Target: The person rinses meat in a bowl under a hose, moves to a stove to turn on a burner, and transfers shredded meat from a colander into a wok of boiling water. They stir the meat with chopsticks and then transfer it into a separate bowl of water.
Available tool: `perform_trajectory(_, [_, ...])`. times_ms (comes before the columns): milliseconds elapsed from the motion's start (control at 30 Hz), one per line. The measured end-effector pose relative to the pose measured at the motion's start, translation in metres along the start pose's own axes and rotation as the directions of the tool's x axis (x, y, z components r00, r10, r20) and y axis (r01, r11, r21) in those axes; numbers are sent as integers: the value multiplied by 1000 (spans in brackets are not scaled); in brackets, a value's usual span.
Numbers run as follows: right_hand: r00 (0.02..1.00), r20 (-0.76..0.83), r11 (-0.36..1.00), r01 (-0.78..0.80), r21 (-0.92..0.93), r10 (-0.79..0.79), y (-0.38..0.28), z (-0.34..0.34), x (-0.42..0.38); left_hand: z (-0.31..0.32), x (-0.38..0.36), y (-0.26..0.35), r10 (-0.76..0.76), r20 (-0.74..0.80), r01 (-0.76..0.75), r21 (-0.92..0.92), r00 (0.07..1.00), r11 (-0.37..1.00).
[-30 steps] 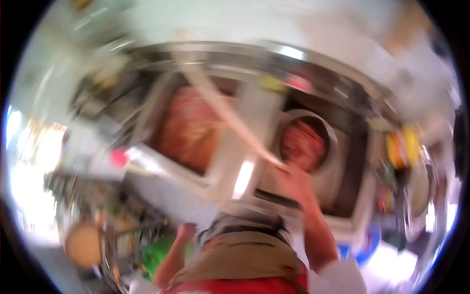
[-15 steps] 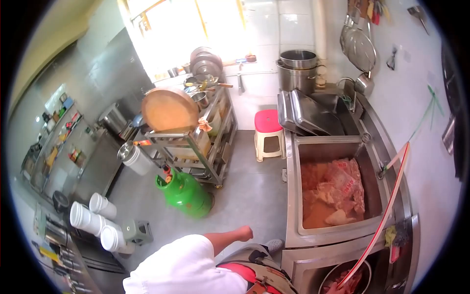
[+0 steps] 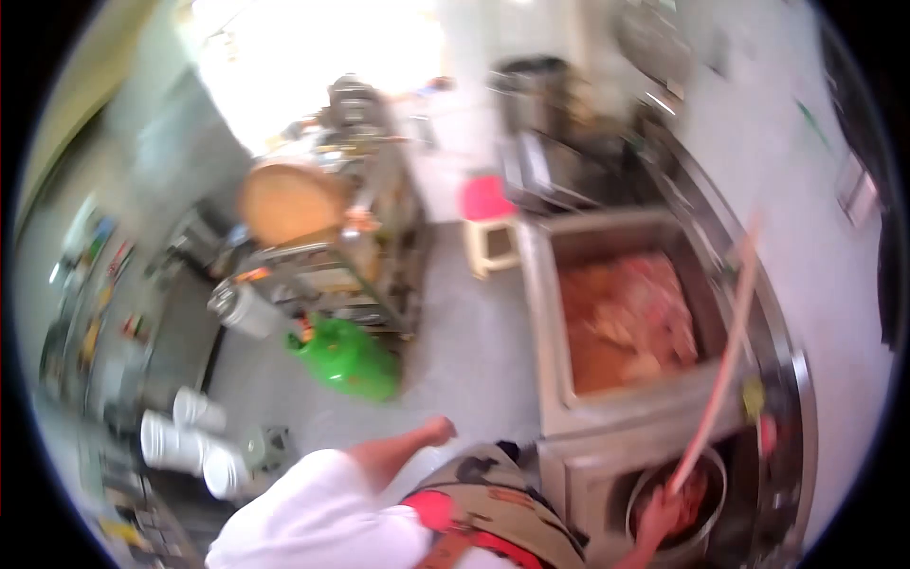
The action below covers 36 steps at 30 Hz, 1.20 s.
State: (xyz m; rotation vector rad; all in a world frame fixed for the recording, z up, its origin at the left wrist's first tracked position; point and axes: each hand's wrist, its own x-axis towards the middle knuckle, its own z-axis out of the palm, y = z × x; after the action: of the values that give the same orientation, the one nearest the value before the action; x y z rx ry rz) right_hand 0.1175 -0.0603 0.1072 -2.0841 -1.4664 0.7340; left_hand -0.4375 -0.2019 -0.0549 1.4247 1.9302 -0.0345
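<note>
My right hand (image 3: 662,512) grips the lower end of a pale hose with a red stripe (image 3: 725,379), over a round metal pot (image 3: 633,512). Inside the pot, reddish meat (image 3: 697,493) shows, smeared by motion. The pot stands in the near sink basin (image 3: 592,479). My left hand (image 3: 438,431) hangs over the floor in front of my body, its fingers curled and nothing visible in them. Beyond the pot, the larger sink basin (image 3: 550,322) holds a big piece of meat (image 3: 645,303) in reddish-brown liquid.
A green gas cylinder (image 3: 346,360) stands on the floor to the left, near a metal cart (image 3: 374,275) with a round wooden board (image 3: 292,202). A pink-topped stool (image 3: 488,199) is by the far sink end. White buckets (image 3: 171,441) stand farther left.
The view has tilted down and blurred, so more of the near basin and pot shows. My right hand has come further into view on the hose. My left hand stays curled.
</note>
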Motion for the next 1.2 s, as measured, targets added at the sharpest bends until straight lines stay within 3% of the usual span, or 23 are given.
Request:
perform_trajectory(33, [1000, -24, 1000, -4, 24, 4, -21, -7, -7, -3, -1, -6, 119, 32, -122, 144, 992, 982])
perform_trajectory(67, [998, -32, 998, 52, 38, -51, 13, 6, 3, 3, 2, -9, -37, 21, 36, 56, 999, 998])
perform_trajectory(100, [996, -42, 994, -69, 83, 73, 21, 12, 1, -9, 2, -4, -26, 80, 13, 162, 996, 987])
perform_trajectory(133, [994, -105, 997, 8, -76, -16, -22, -5, -10, -25, -4, 8, -49, 118, 33, 137, 992, 990])
perform_trajectory(167, [977, -146, 988, -154, 0, 152, -67, -24, -29, -36, -11, 20, -110, 100, 119, -88, 989, 989])
perform_trajectory(200, [990, -134, 988, 30, -154, -51, -11, -6, -23, -40, -10, 18, 82, 31, -82, -29, 996, 996])
perform_trajectory(233, [993, -115, 999, -39, -28, 35, -13, -7, -29, -50, -2, 23, 30, 169, -22, -50, 985, 999])
perform_trajectory(267, [986, -145, 997, 83, 9, -81, -4, -6, -32, -53, 2, 38, 34, 181, -20, -75, 983, 997])
perform_trajectory(333, [981, -170, 988, -69, 138, 92, -8, -8, -45, -59, 11, 53, 49, 211, -15, -161, 976, 987])
perform_trajectory(367, [977, -192, 990, -70, 124, 93, -4, -12, -49, -66, 13, 62, 60, 229, -8, -221, 972, 975])
perform_trajectory(400, [976, -205, 991, -52, 120, 76, -12, -9, -55, -77, 7, 65, 6, 242, 71, -310, 970, 948])
perform_trajectory(433, [975, -213, 992, -38, 119, 63, -14, -5, -58, -72, 8, 81, -221, 216, 294, -415, 951, 861])
perform_trajectory(467, [973, -220, 989, -43, 143, 74, -14, -1, -60, -79, 12, 87, -164, 266, 270, -435, 950, 859])
perform_trajectory(567, [971, -203, 976, -86, 198, 126, -12, 0, -64, -83, 23, 101, -187, 273, 280, -355, 944, 892])
perform_trajectory(767, [953, -273, 982, -87, 168, 131, -23, -7, -65, -84, 45, 115, -148, 326, 277, -394, 934, 877])
perform_trajectory(1033, [918, -392, 988, -1, 153, 62, -32, -15, -59, -93, 52, 124, -147, 296, 239, -306, 944, 921])
perform_trajectory(1133, [916, -398, 989, 2, 147, 58, -34, -13, -55, -90, 63, 112, -135, 328, 258, -368, 935, 893])
perform_trajectory(1167, [914, -401, 989, 2, 145, 57, -36, -12, -54, -86, 74, 93, 184, 288, -67, -374, 940, 925])
perform_trajectory(1200, [911, -410, 991, 4, 137, 53, -38, -13, -52, -79, 91, 63, 487, 251, -383, -368, 837, 847])
